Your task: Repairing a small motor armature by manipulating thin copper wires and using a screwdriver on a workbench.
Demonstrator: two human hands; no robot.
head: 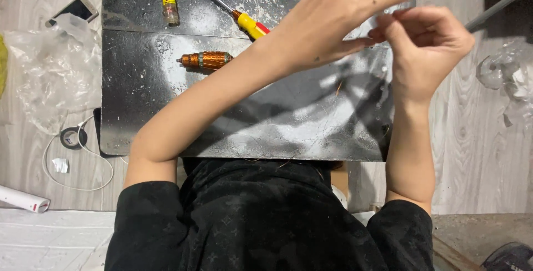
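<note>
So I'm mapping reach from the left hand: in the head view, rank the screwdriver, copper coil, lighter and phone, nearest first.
From the left hand:
1. Screwdriver, just left of it.
2. Copper coil, lower left.
3. Lighter, upper left.
4. Phone, off the mat's left edge.

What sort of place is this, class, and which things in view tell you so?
Probably a makeshift home repair spot on a floor: a scuffed black metal work plate, a copper-wound motor armature and a yellow-handled screwdriver lying on it.
</note>
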